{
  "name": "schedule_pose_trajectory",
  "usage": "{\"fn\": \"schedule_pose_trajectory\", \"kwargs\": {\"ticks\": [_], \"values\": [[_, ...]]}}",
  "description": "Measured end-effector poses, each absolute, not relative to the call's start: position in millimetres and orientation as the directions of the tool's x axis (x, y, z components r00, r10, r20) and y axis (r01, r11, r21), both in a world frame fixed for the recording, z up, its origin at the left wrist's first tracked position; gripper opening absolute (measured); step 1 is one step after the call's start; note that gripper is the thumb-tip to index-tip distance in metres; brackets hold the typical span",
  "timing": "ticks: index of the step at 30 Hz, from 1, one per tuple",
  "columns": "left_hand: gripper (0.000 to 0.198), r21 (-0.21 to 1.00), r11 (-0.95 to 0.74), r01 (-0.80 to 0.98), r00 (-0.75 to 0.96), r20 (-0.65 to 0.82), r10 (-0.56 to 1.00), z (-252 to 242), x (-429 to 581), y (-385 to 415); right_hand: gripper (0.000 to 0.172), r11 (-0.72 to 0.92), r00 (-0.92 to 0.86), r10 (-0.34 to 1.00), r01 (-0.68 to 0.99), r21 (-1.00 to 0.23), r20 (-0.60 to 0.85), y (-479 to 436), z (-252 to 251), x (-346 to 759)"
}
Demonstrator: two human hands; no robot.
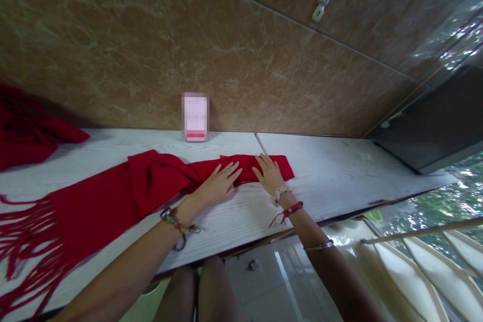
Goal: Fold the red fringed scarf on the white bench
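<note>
A long red scarf [98,211] lies across the white wood-grain tabletop, its fringe spread at the left end. Toward the right it narrows into a folded strip, with bunched cloth in between. My left hand [219,183] rests on the strip, fingers stretched out and a ring on one of them. Just to its right, my right hand [268,173] lies palm down near the strip's right end, fingers spread. Both hands touch the cloth without gripping it. Parts of the strip are hidden under my fingers.
Another heap of red cloth [30,131] sits at the far left. A pale box-like item [195,115], blurred out, leans by the brown marbled wall [245,60]. A dark panel [430,121] stands at the tabletop's right end. Below the front edge are white slatted pieces [407,271].
</note>
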State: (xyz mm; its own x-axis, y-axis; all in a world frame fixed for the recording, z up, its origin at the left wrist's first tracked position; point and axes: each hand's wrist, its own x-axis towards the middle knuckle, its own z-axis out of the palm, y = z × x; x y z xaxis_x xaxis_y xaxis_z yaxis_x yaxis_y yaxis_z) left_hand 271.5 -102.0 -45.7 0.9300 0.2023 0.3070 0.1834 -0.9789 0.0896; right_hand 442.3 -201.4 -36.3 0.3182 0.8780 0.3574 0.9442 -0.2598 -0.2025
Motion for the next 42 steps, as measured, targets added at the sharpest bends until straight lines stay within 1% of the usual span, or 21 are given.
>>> {"fn": "schedule_pose_trajectory", "kwargs": {"ticks": [2, 4, 7, 9, 11, 13, 17, 21, 25, 28, 30, 32, 33, 35, 38, 42], "values": [[0.044, 0.102, -0.974, 0.203, 0.92, 0.32, 0.225, -47.7, 272.3, -98.0, 0.044, -0.251, 0.291, 0.911, 0.953, -0.167, 0.291, -201.1, -33.4, 442.0], [0.041, 0.115, -0.965, 0.235, 0.905, 0.337, 0.26, -48.4, 273.6, -91.5, 0.047, -0.16, 0.193, 0.941, 0.978, -0.138, 0.277, -203.0, -31.8, 443.9], [0.041, 0.13, -0.941, 0.313, 0.859, 0.383, 0.339, -44.6, 277.2, -80.1, 0.041, -0.006, 0.034, 0.953, 0.995, -0.096, 0.3, -205.9, -31.0, 450.5], [0.038, 0.128, -0.93, 0.345, 0.825, 0.431, 0.365, -39.0, 280.8, -73.6, 0.034, 0.056, -0.033, 0.95, 0.996, -0.066, 0.31, -205.9, -30.7, 456.6], [0.035, 0.107, -0.937, 0.333, 0.812, 0.474, 0.342, -33.1, 284.6, -69.0, 0.032, 0.098, -0.084, 0.945, 0.995, -0.028, 0.317, -204.9, -30.3, 462.8], [0.032, 0.085, -0.952, 0.294, 0.811, 0.504, 0.296, -29.8, 287.7, -66.5, 0.034, 0.133, -0.132, 0.933, 0.991, 0.02, 0.334, -204.1, -30.3, 468.2], [0.024, 0.081, -0.984, 0.157, 0.848, 0.499, 0.176, -36.1, 288.6, -67.3, 0.038, 0.192, -0.216, 0.903, 0.976, 0.1, 0.371, -205.9, -35.2, 474.9], [0.02, 0.051, -0.995, 0.086, 0.88, 0.464, 0.1, -45.4, 283.2, -72.2, 0.036, 0.209, -0.245, 0.888, 0.969, 0.132, 0.391, -208.3, -43.3, 476.6], [0.018, -0.052, -0.999, 0.007, 0.891, 0.453, -0.017, -42.7, 278.0, -72.4, 0.034, 0.224, -0.277, 0.867, 0.959, 0.172, 0.413, -205.4, -39.9, 479.8], [0.016, -0.111, -0.993, -0.045, 0.845, 0.526, -0.097, -40.0, 276.3, -67.3, 0.033, 0.269, -0.336, 0.854, 0.939, 0.216, 0.398, -202.1, -29.7, 485.5], [0.017, -0.119, -0.992, -0.048, 0.789, 0.604, -0.111, -40.7, 276.1, -63.2, 0.033, 0.26, -0.337, 0.836, 0.938, 0.228, 0.433, -201.6, -25.3, 488.8], [0.018, -0.11, -0.993, -0.035, 0.765, 0.637, -0.097, -43.4, 276.3, -60.4, 0.033, 0.232, -0.315, 0.82, 0.946, 0.226, 0.477, -203.0, -26.4, 490.1], [0.018, -0.105, -0.994, -0.034, 0.775, 0.625, -0.093, -45.3, 276.6, -59.8, 0.033, 0.228, -0.313, 0.817, 0.947, 0.226, 0.484, -204.4, -29.2, 490.0], [0.018, -0.087, -0.995, -0.054, 0.828, 0.553, -0.093, -49.3, 277.2, -60.6, 0.034, 0.242, -0.323, 0.827, 0.944, 0.226, 0.461, -208.0, -37.5, 488.9], [0.02, -0.012, -0.999, -0.044, 0.889, 0.456, -0.045, -53.0, 277.0, -64.9, 0.036, 0.243, -0.307, 0.855, 0.949, 0.199, 0.419, -213.3, -47.5, 487.4], [0.032, 0.076, -0.997, 0.03, 0.889, 0.453, 0.062, -50.5, 273.5, -71.7, 0.036, 0.215, -0.244, 0.876, 0.97, 0.117, 0.416, -216.2, -46.1, 487.3]]}}
